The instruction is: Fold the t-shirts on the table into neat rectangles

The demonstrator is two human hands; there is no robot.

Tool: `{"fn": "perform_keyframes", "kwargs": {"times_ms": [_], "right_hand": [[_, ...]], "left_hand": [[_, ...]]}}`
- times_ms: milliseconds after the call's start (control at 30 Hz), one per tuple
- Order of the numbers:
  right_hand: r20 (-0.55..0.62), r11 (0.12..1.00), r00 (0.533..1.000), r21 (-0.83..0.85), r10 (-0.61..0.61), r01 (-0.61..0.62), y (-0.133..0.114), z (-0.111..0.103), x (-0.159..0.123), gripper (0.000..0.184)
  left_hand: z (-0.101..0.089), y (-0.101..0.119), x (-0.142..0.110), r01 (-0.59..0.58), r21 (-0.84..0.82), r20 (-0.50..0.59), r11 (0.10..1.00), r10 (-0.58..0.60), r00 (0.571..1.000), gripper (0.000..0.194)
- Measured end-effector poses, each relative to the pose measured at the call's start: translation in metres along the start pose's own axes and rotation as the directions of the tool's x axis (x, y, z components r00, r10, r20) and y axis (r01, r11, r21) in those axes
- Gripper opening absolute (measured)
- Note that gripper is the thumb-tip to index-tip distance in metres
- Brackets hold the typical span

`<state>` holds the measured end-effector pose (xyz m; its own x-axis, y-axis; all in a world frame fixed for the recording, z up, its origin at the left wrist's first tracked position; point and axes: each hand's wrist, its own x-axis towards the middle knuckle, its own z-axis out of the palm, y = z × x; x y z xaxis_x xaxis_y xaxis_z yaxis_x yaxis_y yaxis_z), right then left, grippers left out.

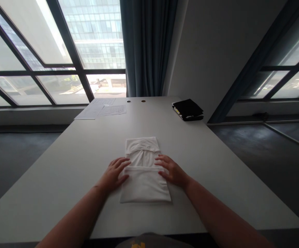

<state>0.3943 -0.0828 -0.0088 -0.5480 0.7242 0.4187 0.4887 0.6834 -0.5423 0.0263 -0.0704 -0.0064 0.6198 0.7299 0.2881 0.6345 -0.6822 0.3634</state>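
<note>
A white cloth garment (146,186) lies on the white table, folded into a narrow upright rectangle. Its near end is doubled over into a smooth panel, while the far part shows creases and a curved fold. My left hand (114,174) rests along its left edge with fingers spread, the fingertips touching the cloth. On the opposite edge lies my right hand (172,169), its fingers also apart and touching the fabric near the upper border of the doubled panel. Neither hand grips the cloth.
Printed paper sheets (100,109) lie at the table's far left corner. A black folded bundle (188,109) sits near the far right edge. Two round holes are set in the far end of the table (71,172). Beyond stand windows and a blue curtain (148,48).
</note>
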Motion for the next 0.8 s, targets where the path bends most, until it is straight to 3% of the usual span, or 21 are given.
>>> {"fn": "perform_keyframes", "kwargs": {"times_ms": [100,200,267,433,567,667,800], "right_hand": [[0.162,0.996,0.983,0.04,-0.089,0.083,-0.036,0.002,-0.025,0.047],[0.258,0.998,0.964,0.027,-0.063,0.058,-0.054,0.011,-0.04,0.05],[0.213,1.0,0.977,0.006,-0.013,0.012,-0.054,0.018,-0.044,0.045],[0.07,0.996,0.994,-0.001,0.084,-0.085,-0.043,0.026,-0.043,0.051],[0.047,0.992,0.993,0.059,0.106,-0.108,-0.04,0.022,-0.041,0.045],[0.115,0.989,0.991,0.123,0.067,-0.081,-0.039,0.015,-0.042,0.036],[0.191,0.975,0.981,0.205,0.041,-0.081,-0.046,0.004,-0.044,0.032]], "left_hand": [[-0.005,0.04,-0.027,-0.145,-0.052,0.115,0.988,0.15,0.982,0.052],[-0.001,0.059,-0.036,-0.168,-0.067,0.138,0.983,0.176,0.975,0.04],[0.005,0.059,-0.035,-0.143,-0.057,0.075,0.988,0.147,0.986,0.03],[0.013,0.047,-0.027,-0.054,-0.092,0.005,0.994,0.054,0.999,0.056],[0.007,0.044,-0.024,0.062,-0.12,0.013,0.991,-0.061,0.998,0.068],[0.002,0.045,-0.025,-0.016,-0.058,0.049,0.998,0.019,0.999,0.063],[0.005,0.052,-0.034,-0.179,-0.032,0.095,0.983,0.181,0.979,0.042]]}}
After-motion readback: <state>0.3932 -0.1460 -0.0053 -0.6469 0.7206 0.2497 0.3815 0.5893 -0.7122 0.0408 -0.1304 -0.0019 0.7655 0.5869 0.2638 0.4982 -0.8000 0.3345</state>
